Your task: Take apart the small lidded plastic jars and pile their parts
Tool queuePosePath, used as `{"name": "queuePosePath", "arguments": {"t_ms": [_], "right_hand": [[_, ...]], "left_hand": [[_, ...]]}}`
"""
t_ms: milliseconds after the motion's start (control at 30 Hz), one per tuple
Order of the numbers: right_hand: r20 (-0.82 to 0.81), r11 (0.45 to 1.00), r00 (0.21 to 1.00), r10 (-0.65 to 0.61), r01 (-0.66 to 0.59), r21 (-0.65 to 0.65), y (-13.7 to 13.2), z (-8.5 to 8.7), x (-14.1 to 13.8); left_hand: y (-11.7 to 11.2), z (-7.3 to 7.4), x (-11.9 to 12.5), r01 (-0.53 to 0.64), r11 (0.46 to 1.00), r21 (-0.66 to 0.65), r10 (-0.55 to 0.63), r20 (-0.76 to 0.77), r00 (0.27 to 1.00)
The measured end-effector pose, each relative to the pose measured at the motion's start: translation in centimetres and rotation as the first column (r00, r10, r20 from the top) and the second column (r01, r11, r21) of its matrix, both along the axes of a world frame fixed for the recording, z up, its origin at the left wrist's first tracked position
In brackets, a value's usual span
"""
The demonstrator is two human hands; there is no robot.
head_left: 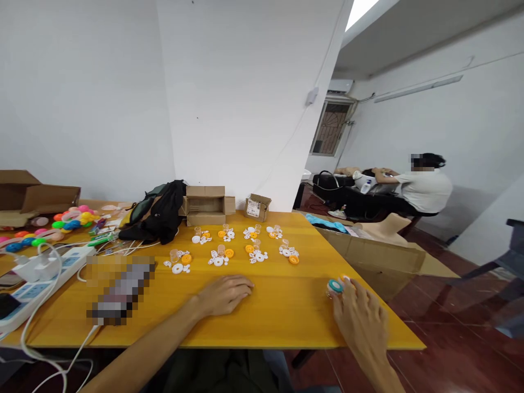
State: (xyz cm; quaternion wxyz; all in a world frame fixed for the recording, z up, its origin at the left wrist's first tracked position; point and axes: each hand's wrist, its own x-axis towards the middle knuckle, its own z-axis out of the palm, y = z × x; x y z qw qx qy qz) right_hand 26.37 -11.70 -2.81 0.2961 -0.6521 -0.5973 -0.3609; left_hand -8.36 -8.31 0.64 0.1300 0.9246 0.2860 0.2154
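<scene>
My right hand (362,314) is at the right side of the yellow table (286,322), with thumb and fingers around a small round clear container with a teal ring (335,286). An orange piece (347,278) shows just behind it, partly hidden by my fingers. My left hand (227,295) lies on the table near the middle, fingers loosely stretched to the right, with nothing visible in it. Beyond it, small groups of parts stand in two rows: clear cups (221,250), orange wheels (293,260), white discs (177,268) and little white pieces (167,263).
At left are a white power strip (73,265) with cables, a blurred phone-like device (123,292) and colourful balls (72,224). A black bag (164,215) and cardboard boxes (257,207) stand at the back. Right of the table is a large carton (368,251); a person (426,188) sits beyond.
</scene>
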Motion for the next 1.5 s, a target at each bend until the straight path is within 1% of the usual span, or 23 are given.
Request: {"name": "queuePosePath", "arguments": {"t_ms": [67, 233, 400, 533, 567, 633, 667, 733, 767, 833, 900, 933, 967, 1033, 1133, 1200, 1233, 1267, 1333, 1400, 1500], "right_hand": [[-0.006, 1.000, 1.000, 0.008, -0.008, 0.012, -0.2, -0.2, 0.5], [0.015, 0.995, 0.995, 0.095, -0.096, 0.035, -0.5, -0.8, 1.5], [-0.005, 0.985, 0.987, 0.161, -0.161, 0.062, -1.4, -1.3, 1.5], [-0.087, 0.965, 0.965, 0.247, -0.237, 0.109, -2.1, -2.2, 0.0], [-0.126, 0.959, 0.953, 0.276, -0.264, 0.099, -2.1, -2.6, -0.7], [-0.204, 0.931, 0.909, 0.365, -0.356, 0.077, -2.0, -3.2, -2.8], [-0.268, 0.920, 0.882, 0.387, -0.391, 0.042, -1.9, -3.4, -4.1], [-0.377, 0.867, 0.808, 0.453, -0.498, -0.024, -1.5, -3.5, -7.2], [-0.433, 0.824, 0.757, 0.489, -0.564, -0.056, -1.3, -3.5, -8.8], [-0.541, 0.711, 0.638, 0.549, -0.696, -0.099, -0.9, -3.0, -12.1], [-0.647, 0.605, 0.515, 0.562, -0.789, -0.103, -0.3, -2.3, -14.9], [-0.693, 0.564, 0.456, 0.558, -0.821, -0.085, 0.0, -1.9, -16.0], [-0.734, 0.534, 0.400, 0.548, -0.843, -0.060, 0.3, -1.5, -16.9], [-0.815, 0.477, 0.291, 0.501, -0.879, -0.021, 0.9, -0.8, -17.8], [-0.890, 0.405, 0.132, 0.436, -0.912, 0.063, 1.7, 0.0, -17.9], [-0.920, 0.383, 0.059, 0.387, -0.918, 0.102, 2.0, 0.4, -17.7], [-0.932, 0.386, 0.041, 0.360, -0.916, 0.109, 2.1, 0.5, -17.5], [-0.942, 0.399, 0.035, 0.335, -0.911, 0.108, 2.2, 0.5, -17.4], [-0.952, 0.432, 0.055, 0.303, -0.898, 0.086, 2.5, 0.6, -17.1], [-0.947, 0.457, 0.113, 0.300, -0.889, 0.038, 2.7, 0.6, -17.0], [-0.907, 0.480, 0.240, 0.345, -0.876, -0.049, 2.9, 0.8, -16.9]], "left_hand": [[0.1, 0.0, 0.1, 0.004, 1.000, -0.004, -0.004, 0.016, 1.000], [0.3, -0.3, 0.3, -0.004, 1.000, -0.006, 0.004, 0.024, 1.000], [0.2, -0.4, 0.4, -0.017, 1.000, 0.017, 0.017, 0.017, 1.000], [0.1, -0.2, 0.7, -0.029, 0.999, 0.029, 0.029, 0.005, 1.000], [0.1, -0.1, 0.7, -0.038, 0.999, 0.021, 0.038, 0.011, 0.999], [-0.1, 0.1, 0.8, -0.066, 0.998, -0.012, 0.066, 0.030, 0.997], [-0.2, 0.2, 0.9, -0.080, 0.996, -0.038, 0.082, 0.041, 0.996], [-0.4, 0.5, 1.0, -0.105, 0.989, -0.108, 0.113, 0.073, 0.991], [-0.6, 0.6, 1.0, -0.109, 0.983, -0.146, 0.124, 0.092, 0.988], [-0.8, 0.9, 1.1, -0.105, 0.973, -0.208, 0.133, 0.128, 0.983], [-0.9, 1.0, 1.2, -0.108, 0.966, -0.236, 0.146, 0.149, 0.978], [-0.9, 1.1, 1.2, -0.121, 0.962, -0.245, 0.162, 0.154, 0.975], [-0.9, 1.0, 1.2, -0.141, 0.957, -0.253, 0.186, 0.161, 0.969], [-0.7, 1.0, 1.1, -0.178, 0.947, -0.266, 0.232, 0.189, 0.954], [-0.4, 0.9, 1.0, -0.166, 0.951, -0.261, 0.231, 0.245, 0.942], [-0.3, 0.9, 1.1, -0.149, 0.956, -0.254, 0.217, 0.264, 0.940], [-0.2, 0.9, 1.1, -0.149, 0.955, -0.257, 0.219, 0.269, 0.938], [-0.2, 1.0, 1.1, -0.152, 0.952, -0.264, 0.225, 0.273, 0.935], [-0.1, 1.0, 1.1, -0.161, 0.945, -0.285, 0.243, 0.278, 0.929], [-0.1, 0.9, 1.1, -0.174, 0.936, -0.307, 0.262, 0.274, 0.925], [0.1, 0.7, 1.1, -0.198, 0.923, -0.331, 0.290, 0.256, 0.922]]}}
